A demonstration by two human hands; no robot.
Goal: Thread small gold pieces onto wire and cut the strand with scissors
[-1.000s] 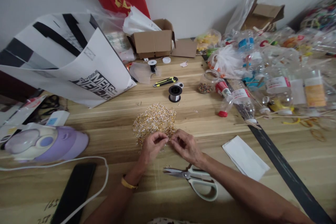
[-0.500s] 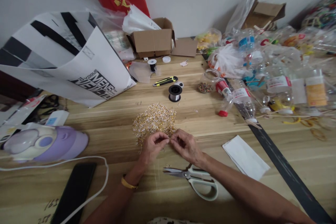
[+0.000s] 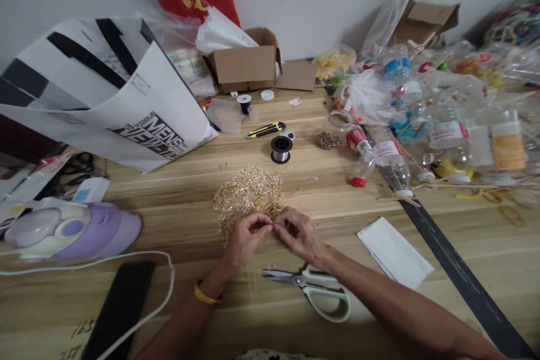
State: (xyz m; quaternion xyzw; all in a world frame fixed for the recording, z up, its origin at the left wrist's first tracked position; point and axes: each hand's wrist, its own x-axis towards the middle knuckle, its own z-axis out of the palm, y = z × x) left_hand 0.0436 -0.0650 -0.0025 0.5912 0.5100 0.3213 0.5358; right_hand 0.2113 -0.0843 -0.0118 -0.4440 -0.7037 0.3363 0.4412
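Observation:
A heap of small gold and silver beads or links (image 3: 248,194) lies on the wooden table (image 3: 177,202). My left hand (image 3: 244,239) and my right hand (image 3: 298,233) meet at the heap's near edge, fingertips pinched together on a tiny piece too small to name. A gold bangle sits on my left wrist. White-handled scissors (image 3: 314,287) lie just under my right wrist. A spool of clear thread (image 3: 281,149) stands beyond the heap.
A black-and-white paper bag (image 3: 105,90) lies at the left, with a purple device (image 3: 71,230), white cable and black phone (image 3: 120,309) nearer. A yellow-black cutter (image 3: 265,130), a cardboard box (image 3: 247,64), a bead jar (image 3: 333,132), plastic bottles (image 3: 422,124) and white paper (image 3: 394,253) fill the back and right.

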